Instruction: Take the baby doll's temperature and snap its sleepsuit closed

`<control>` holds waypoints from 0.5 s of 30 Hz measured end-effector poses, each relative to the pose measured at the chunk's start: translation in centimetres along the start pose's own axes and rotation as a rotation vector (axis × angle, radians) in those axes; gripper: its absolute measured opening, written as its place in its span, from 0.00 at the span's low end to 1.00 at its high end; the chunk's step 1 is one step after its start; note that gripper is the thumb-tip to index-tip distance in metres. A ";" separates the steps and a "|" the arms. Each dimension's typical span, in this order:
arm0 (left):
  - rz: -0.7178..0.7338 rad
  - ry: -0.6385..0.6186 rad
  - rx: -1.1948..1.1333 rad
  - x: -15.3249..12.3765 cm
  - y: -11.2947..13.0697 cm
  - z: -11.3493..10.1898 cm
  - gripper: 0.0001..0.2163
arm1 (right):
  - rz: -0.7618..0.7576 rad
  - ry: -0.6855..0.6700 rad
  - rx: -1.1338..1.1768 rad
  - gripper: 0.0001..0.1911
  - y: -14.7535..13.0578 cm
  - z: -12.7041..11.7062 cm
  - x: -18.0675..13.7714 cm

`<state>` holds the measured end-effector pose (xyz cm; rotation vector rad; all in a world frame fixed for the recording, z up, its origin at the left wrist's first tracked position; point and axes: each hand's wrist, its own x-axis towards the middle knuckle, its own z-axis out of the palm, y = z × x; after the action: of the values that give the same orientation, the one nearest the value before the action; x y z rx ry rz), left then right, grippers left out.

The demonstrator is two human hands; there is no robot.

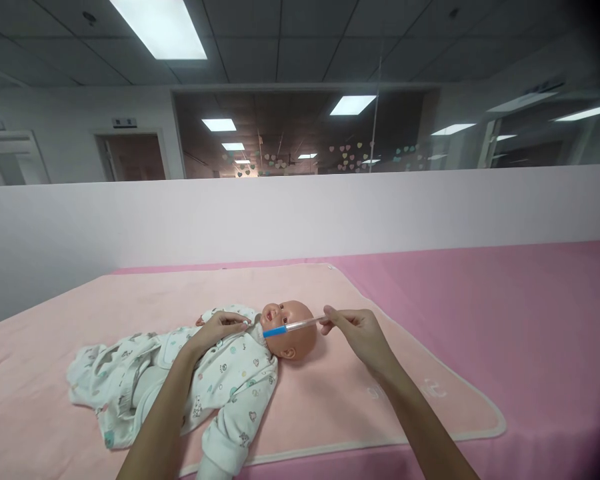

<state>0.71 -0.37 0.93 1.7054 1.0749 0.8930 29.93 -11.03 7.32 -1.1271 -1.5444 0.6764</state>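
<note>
A baby doll (290,330) in a white patterned sleepsuit (215,380) lies on its back on a pale pink blanket (330,407), head toward the right. My left hand (217,328) rests flat on the doll's chest, fingers spread toward its chin. My right hand (355,330) pinches the clear end of a thin stick with a blue tip (293,327). The blue tip lies against the doll's cheek, close to its mouth.
The blanket lies on a darker pink covered surface (530,347) that stretches to the right. A white partition wall (300,213) runs along the far edge, with glass and office ceiling lights behind it.
</note>
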 end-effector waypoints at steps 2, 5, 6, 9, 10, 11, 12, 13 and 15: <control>-0.023 0.006 -0.012 0.0 -0.1 -0.1 0.18 | 0.040 -0.012 -0.037 0.22 1.2 0.2 -0.4; -0.048 0.015 -0.018 0.0 0.0 -0.1 0.19 | 0.124 -0.056 -0.098 0.24 3.6 0.6 -1.0; -0.049 0.020 -0.015 -0.1 0.0 -0.1 0.19 | 0.161 -0.074 -0.118 0.25 4.5 0.7 -1.2; -0.037 0.036 -0.020 -0.3 0.4 -0.1 0.20 | 0.267 -0.145 -0.124 0.25 6.6 0.8 -1.7; -0.039 0.036 -0.030 -0.4 0.5 -0.1 0.21 | 0.295 -0.173 -0.106 0.25 7.1 0.7 -1.9; -0.043 0.034 -0.043 -0.4 0.5 -0.1 0.21 | 0.318 -0.197 -0.089 0.25 7.5 0.5 -2.0; -0.048 0.034 -0.053 -0.5 0.5 -0.1 0.21 | 0.336 -0.220 -0.081 0.24 7.9 0.4 -2.1; -0.053 0.036 -0.057 -0.5 0.5 -0.1 0.22 | 0.348 -0.239 -0.089 0.24 8.1 0.2 -2.2; -0.062 0.052 -0.047 -0.4 0.5 -0.1 0.22 | 0.351 -0.256 -0.159 0.24 8.5 -0.1 -2.3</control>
<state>0.59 -0.82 1.40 1.6099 1.1265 0.9202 32.64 -9.80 -0.96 -1.4986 -1.6520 0.9776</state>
